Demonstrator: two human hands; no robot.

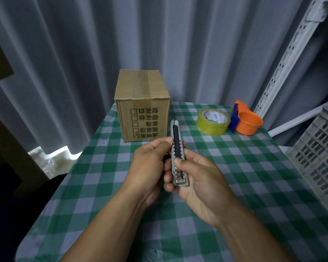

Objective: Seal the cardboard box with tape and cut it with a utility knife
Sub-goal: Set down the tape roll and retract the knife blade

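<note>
A brown cardboard box [142, 104] stands at the far left of the table, flaps down, with clear tape along its top seam and printed characters on its front. I hold a grey utility knife [177, 148] upright over the table's middle, in front of the box. My right hand [197, 176] wraps its lower end, thumb on the black slider. My left hand [150, 163] pinches the knife's left side. No blade shows at the tip. A roll of yellowish clear tape [213, 121] lies flat at the far right.
An orange and blue tape dispenser [244, 121] sits beside the roll. The table wears a green and white checked cloth [235, 167]. A grey plastic crate [318, 157] stands at the right edge, a perforated metal rack post [284, 59] behind it, curtains at the back.
</note>
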